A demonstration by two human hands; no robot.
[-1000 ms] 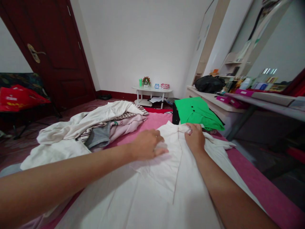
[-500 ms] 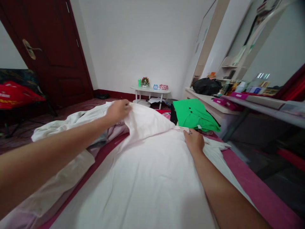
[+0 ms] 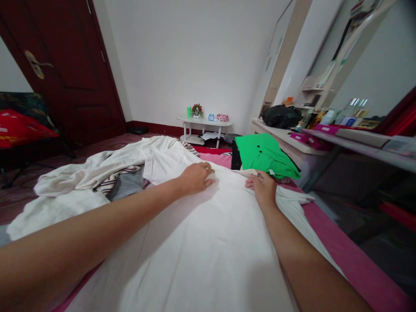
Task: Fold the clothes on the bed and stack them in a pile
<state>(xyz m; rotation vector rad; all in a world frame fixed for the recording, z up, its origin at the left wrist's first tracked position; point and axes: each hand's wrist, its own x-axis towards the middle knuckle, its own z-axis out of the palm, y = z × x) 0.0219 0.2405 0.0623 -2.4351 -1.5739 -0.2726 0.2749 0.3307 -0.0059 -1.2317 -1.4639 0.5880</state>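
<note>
A white shirt (image 3: 208, 242) lies spread out in front of me, lightly creased, its near end running out of view. Over its far part is my left hand (image 3: 196, 177), palm down, with the fingers loosely bent and apart. It seems to touch the cloth without gripping it. My right hand (image 3: 264, 187) pinches the shirt's far edge near the right side; a ring shows on one finger. Just beyond that hand lies a folded green garment (image 3: 263, 154) with dark buttons, on top of black cloth.
More white clothing (image 3: 94, 171) is heaped at the left with grey and striped cloth (image 3: 108, 184). Pink bedding (image 3: 344, 242) shows at the right. Beyond stand a small white table (image 3: 203, 122) and a dresser (image 3: 279, 138) bearing a black bag (image 3: 282, 117). A red bag (image 3: 24, 130) sits far left.
My left hand has come right and down, letting go of the raised part of the shirt, which now lies flat to the left. My right hand has stayed nearly in place on the edge.
</note>
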